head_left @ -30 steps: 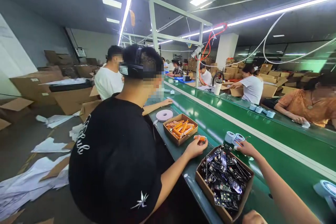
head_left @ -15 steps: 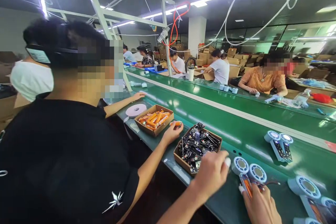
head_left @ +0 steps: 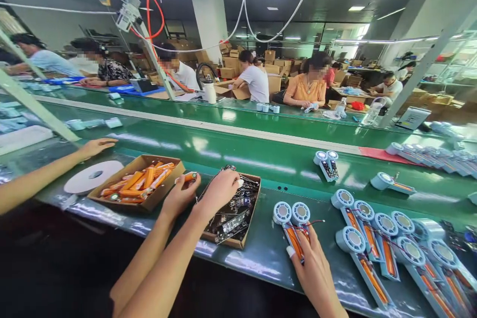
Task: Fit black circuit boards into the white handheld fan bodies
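Note:
My left hand [head_left: 219,191] reaches into a cardboard box [head_left: 233,244] filled with black circuit boards [head_left: 233,218]. Its fingers curl down among the boards and hide whatever they grip. My right hand [head_left: 313,266] grips the lower end of a pale blue twin-ring fan unit [head_left: 291,213] that carries an orange cell and lies on the green bench, with a white cot on the thumb. Just left of my left hand, a co-worker's hand [head_left: 179,195] pinches an orange cell [head_left: 189,177].
A cardboard box of orange cells [head_left: 112,199] and a white tape roll [head_left: 93,177] lie to the left. Several finished fan units [head_left: 387,243] are lined up on the right. More fan units [head_left: 327,164] ride the green conveyor belt [head_left: 242,154]. People work along its far side.
The view swung right, off the co-worker in black. My left hand went from beside the box into the circuit boards. My right hand stayed on the fan unit.

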`<action>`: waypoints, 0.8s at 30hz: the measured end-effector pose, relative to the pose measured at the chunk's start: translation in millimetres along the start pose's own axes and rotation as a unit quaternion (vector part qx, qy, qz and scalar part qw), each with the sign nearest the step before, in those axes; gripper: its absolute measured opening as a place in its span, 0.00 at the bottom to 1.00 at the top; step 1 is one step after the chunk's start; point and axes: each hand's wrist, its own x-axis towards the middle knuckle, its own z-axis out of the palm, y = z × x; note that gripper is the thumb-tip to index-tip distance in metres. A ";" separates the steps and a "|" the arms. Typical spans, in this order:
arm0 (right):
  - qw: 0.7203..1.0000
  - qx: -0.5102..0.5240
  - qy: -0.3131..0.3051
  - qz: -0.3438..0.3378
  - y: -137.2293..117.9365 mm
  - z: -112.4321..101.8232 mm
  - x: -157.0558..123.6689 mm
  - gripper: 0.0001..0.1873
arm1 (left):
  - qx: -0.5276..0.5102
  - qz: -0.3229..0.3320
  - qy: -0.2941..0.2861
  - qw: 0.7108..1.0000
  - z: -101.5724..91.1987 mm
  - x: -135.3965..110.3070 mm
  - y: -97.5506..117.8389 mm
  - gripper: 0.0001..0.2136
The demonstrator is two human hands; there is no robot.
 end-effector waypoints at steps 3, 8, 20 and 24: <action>1.000 0.017 0.003 0.001 -1.0 -0.7 -1.6 0.22 | 0.006 0.016 -0.008 1.000 23.4 8.8 17.3 0.12; 1.000 0.019 0.012 -0.006 -1.5 0.8 -2.8 0.22 | 0.017 0.058 -0.044 0.997 59.7 23.5 60.7 0.13; 1.000 0.000 -0.005 -0.004 -5.8 -7.2 -0.8 0.21 | 0.050 0.077 -0.057 0.994 16.7 40.6 71.1 0.09; 1.000 -0.003 -0.003 -0.007 -5.6 -6.4 -1.5 0.22 | 0.063 0.090 -0.080 0.991 24.6 24.2 80.4 0.07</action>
